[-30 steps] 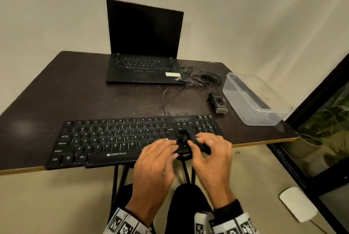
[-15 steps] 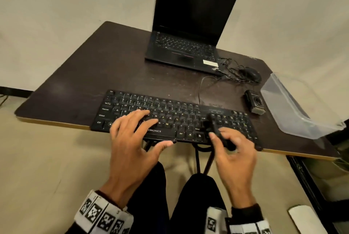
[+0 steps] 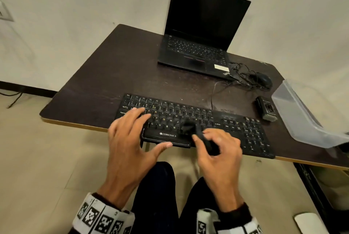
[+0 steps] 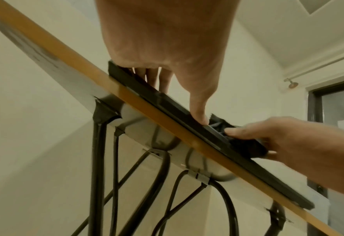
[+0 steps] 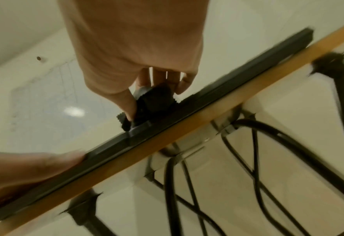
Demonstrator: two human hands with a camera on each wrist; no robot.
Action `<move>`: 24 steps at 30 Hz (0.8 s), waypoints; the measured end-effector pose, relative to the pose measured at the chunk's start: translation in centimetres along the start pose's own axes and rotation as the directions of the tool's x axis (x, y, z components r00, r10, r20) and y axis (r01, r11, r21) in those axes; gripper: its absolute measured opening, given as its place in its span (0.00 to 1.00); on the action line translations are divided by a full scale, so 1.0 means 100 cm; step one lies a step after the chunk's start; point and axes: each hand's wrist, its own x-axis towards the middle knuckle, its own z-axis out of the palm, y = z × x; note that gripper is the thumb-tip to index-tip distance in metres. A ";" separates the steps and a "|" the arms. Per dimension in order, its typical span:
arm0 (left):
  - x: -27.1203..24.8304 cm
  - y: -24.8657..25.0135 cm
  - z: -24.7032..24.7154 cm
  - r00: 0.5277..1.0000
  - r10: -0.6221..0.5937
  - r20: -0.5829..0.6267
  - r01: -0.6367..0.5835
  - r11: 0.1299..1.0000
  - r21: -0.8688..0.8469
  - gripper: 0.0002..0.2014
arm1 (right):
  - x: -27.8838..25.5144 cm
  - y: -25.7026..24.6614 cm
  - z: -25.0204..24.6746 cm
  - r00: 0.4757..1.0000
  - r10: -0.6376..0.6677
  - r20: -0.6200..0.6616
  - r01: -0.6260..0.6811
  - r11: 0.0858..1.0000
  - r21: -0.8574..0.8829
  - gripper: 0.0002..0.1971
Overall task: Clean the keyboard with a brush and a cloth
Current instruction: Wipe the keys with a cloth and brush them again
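The left hand (image 3: 130,139) lies spread flat on the keyboard (image 3: 236,130), fingers straight, thumb at its front lip, which overhangs the counter (image 3: 90,86) edge. Bare dark wood stretches away to its left. The right hand (image 3: 219,150) pinches a black brush (image 3: 188,127) (bristles blurred, hard to make out) against the middle keys. Farther right sits a clear plastic tub (image 3: 302,120), partly cut off.

Keyboard (image 3: 190,122) at the table's (image 3: 98,75) front edge, laptop (image 3: 198,45) behind it.
The mouse (image 3: 263,80) lies right of the laptop; the plastic tub (image 3: 302,118) sits at the table's right end.
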 end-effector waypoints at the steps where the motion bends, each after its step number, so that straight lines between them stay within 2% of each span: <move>1: -0.001 -0.004 -0.003 1.000 -0.014 -0.002 0.014 1.000 0.023 0.43 | -0.001 0.008 -0.010 0.999 0.032 -0.021 -0.032 0.999 -0.008 0.06; 5: -0.004 -0.009 -0.004 1.000 -0.007 -0.002 0.007 0.999 0.053 0.44 | -0.005 0.003 -0.006 0.998 0.055 -0.028 -0.054 0.998 0.027 0.07; 8: -0.004 -0.010 -0.004 1.000 0.009 0.005 -0.010 0.998 0.067 0.40 | -0.013 -0.030 0.028 0.997 -0.013 0.076 0.009 0.999 0.052 0.05; 11: -0.006 -0.014 -0.005 0.999 0.043 0.023 -0.044 0.996 0.079 0.30 | -0.020 -0.065 0.056 0.966 -0.128 0.223 0.093 0.983 0.161 0.03; 14: -0.006 -0.014 -0.008 0.998 0.031 0.049 -0.034 0.998 0.059 0.29 | -0.018 -0.074 0.053 0.948 -0.161 0.273 0.095 0.966 0.240 0.04; 16: -0.004 -0.008 -0.011 0.998 0.021 0.067 -0.027 0.996 0.083 0.33 | -0.011 -0.054 0.032 0.975 -0.038 0.219 -0.024 0.962 0.272 0.04; 18: -0.003 -0.002 -0.013 0.998 0.020 0.065 -0.027 0.993 0.116 0.37 | -0.002 -0.024 0.000 0.975 0.161 0.153 -0.201 0.932 0.300 0.01; 21: -0.002 0.014 -0.009 0.997 0.049 0.055 -0.055 0.991 0.125 0.34 | 0.019 0.021 -0.058 0.926 0.378 0.016 -0.365 0.879 0.307 0.03; 24: 0.000 0.036 0.004 0.992 0.092 0.084 -0.097 0.993 0.060 0.31 | 0.045 0.062 -0.106 0.876 0.461 -0.140 -0.406 0.863 0.300 0.03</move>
